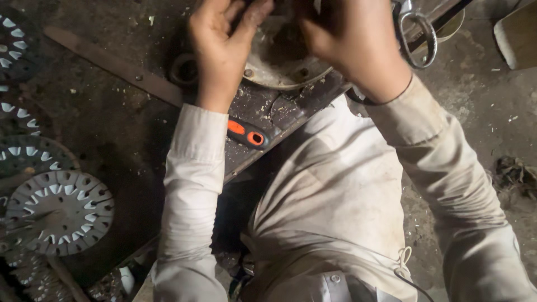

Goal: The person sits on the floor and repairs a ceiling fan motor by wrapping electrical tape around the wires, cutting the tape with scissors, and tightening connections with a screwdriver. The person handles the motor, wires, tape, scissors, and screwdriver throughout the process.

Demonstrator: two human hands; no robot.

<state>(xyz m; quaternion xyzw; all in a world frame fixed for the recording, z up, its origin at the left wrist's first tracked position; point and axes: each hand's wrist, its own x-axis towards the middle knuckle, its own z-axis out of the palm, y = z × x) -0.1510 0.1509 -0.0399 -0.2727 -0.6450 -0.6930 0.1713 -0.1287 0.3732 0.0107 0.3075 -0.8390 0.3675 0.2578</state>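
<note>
- Left hand (224,42) and right hand (349,39) both clasp the round metal housing (279,67); fingers largely hidden.
- Risk: orange-handled tool (249,133) could get knocked off the bench edge by the near left sleeve.

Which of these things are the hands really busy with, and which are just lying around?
In use:
left hand and right hand, both on the round metal part

Lying about:
orange-and-black tool handle
slotted metal discs
metal ring
flat metal strip
</note>
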